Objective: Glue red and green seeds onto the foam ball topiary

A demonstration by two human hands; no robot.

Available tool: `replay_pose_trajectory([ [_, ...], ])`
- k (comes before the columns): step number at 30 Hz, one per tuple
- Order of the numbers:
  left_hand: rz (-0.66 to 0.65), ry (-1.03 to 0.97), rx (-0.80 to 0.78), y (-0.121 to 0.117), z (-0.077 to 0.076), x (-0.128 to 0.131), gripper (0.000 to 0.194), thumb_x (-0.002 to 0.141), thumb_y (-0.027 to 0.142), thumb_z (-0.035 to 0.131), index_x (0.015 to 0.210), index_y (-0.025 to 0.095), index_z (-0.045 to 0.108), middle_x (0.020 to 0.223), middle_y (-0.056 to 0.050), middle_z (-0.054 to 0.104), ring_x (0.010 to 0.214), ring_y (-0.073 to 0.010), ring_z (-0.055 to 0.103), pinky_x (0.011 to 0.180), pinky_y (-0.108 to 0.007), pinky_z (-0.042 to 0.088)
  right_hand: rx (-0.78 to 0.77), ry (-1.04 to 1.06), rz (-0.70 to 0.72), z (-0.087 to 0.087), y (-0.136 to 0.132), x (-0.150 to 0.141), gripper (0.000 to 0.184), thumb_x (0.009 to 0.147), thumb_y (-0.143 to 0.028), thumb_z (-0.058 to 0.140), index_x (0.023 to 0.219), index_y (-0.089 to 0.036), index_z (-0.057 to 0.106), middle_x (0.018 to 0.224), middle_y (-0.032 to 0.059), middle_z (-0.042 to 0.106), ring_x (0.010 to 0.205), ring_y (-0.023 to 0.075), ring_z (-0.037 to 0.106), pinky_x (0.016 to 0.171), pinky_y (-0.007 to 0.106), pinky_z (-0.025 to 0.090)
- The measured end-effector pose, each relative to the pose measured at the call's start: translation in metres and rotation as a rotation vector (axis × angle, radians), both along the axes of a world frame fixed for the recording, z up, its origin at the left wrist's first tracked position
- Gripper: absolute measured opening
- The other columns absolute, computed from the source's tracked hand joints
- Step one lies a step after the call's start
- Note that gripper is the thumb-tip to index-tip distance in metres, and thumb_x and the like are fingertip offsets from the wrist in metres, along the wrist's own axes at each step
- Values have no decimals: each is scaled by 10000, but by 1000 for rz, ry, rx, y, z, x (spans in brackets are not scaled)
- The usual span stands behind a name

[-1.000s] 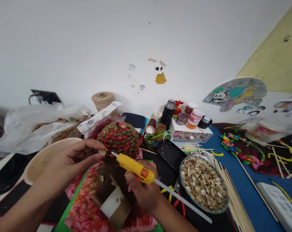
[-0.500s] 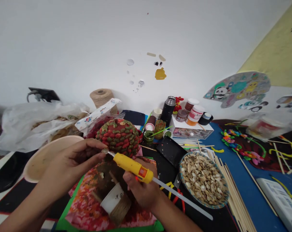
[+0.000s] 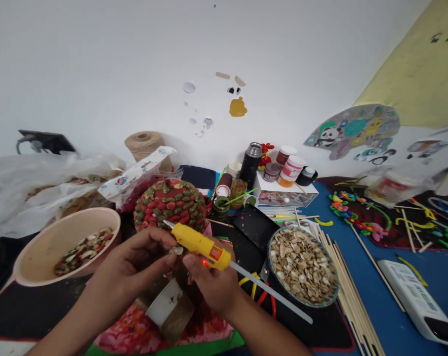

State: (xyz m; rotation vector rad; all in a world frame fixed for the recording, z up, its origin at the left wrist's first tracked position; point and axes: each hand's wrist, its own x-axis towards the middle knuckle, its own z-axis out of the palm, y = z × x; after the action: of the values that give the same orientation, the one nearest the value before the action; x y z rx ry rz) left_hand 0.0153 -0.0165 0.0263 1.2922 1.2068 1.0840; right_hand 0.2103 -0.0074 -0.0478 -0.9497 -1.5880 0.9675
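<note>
My right hand (image 3: 218,284) is wrapped round a yellow hot glue gun (image 3: 199,244) with a red light lit and a long glue stick out of its back. Its nozzle points up and left. Between the thumb and fingers of my left hand (image 3: 135,267) is a small pale shell (image 3: 176,250), just below the nozzle and apart from it. Beneath both hands, a white paper cup (image 3: 164,301) partly wrapped in brown twine lies tilted on a red-pink floral cloth (image 3: 135,329). Behind them sits a rounded form covered in red and green shells (image 3: 170,202).
A bowl of shells (image 3: 303,267) and bamboo sticks (image 3: 351,296) lie to the right. At left stands a pink basin (image 3: 27,262) with coloured shells inside. Paint jars (image 3: 292,168), a black thermos (image 3: 251,163) and a twine spool (image 3: 145,143) stand along the wall.
The shell in my left hand has come away from the nozzle and now sits lower, to its right. The camera view has shifted, showing more inside the pink basin.
</note>
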Motion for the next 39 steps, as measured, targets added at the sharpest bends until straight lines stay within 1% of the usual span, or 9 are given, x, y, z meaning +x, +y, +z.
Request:
replay_pose_trajectory([
  [6,0,-58,-27,-5,-3,14,394,756,568,1058,880,240,877,818,-88,855,717,-247,836,650,-272,697,-38,68,-40,-2,1,-3,460,1134,-670,678,970,-266,824,761,34,733,876,280,795,736,359,671],
  [12,-37,-128,-67,-10,-3,14,422,759,638,1049,877,259,906,722,-76,831,644,-225,809,603,-255,671,-1,90,9,0,2,-1,462,1136,-653,690,926,-256,801,828,36,760,739,236,755,695,349,644],
  [15,-49,-184,-110,-10,-6,14,430,771,641,1045,825,248,878,710,-72,828,635,-218,800,600,-257,659,16,63,19,2,2,-1,457,1139,-640,690,911,-258,796,827,32,747,748,235,751,710,350,633],
  [21,-37,-278,-200,-11,-17,16,435,699,546,1116,774,225,832,662,-30,774,609,-165,736,596,-220,612,-23,87,36,2,3,0,558,1135,-700,665,798,-263,744,712,14,680,750,236,741,683,331,608],
  [24,-41,-370,-267,-10,-19,13,426,643,478,1151,788,223,842,690,-27,773,594,-153,703,557,-215,580,-40,84,41,1,2,-1,595,1118,-762,651,809,-262,742,676,4,663,675,216,706,620,309,583],
  [27,21,-414,-316,-9,-18,4,421,617,421,1164,897,240,907,746,-34,797,619,-167,724,544,-221,583,-124,179,49,3,1,-1,622,1066,-835,676,857,-251,722,656,-18,652,544,168,631,537,276,540],
  [29,118,-426,-333,-6,-16,-3,467,573,393,1178,943,245,935,797,-49,829,647,-175,748,569,-228,612,-200,270,74,5,1,-1,651,1028,-876,694,873,-244,698,614,-36,620,496,149,600,506,255,522],
  [33,280,-458,-319,-1,-11,-11,539,437,372,1205,881,229,935,843,-77,865,642,-173,759,571,-219,629,-289,372,131,7,0,-1,711,968,-931,721,885,-226,701,607,-39,606,474,134,587,500,242,518],
  [39,295,-425,-206,5,-4,-13,549,437,406,1211,873,241,921,813,-57,867,669,-179,800,656,-220,687,-279,387,212,3,-1,-1,729,967,-926,733,914,-199,754,656,-5,670,474,129,597,497,239,485],
])
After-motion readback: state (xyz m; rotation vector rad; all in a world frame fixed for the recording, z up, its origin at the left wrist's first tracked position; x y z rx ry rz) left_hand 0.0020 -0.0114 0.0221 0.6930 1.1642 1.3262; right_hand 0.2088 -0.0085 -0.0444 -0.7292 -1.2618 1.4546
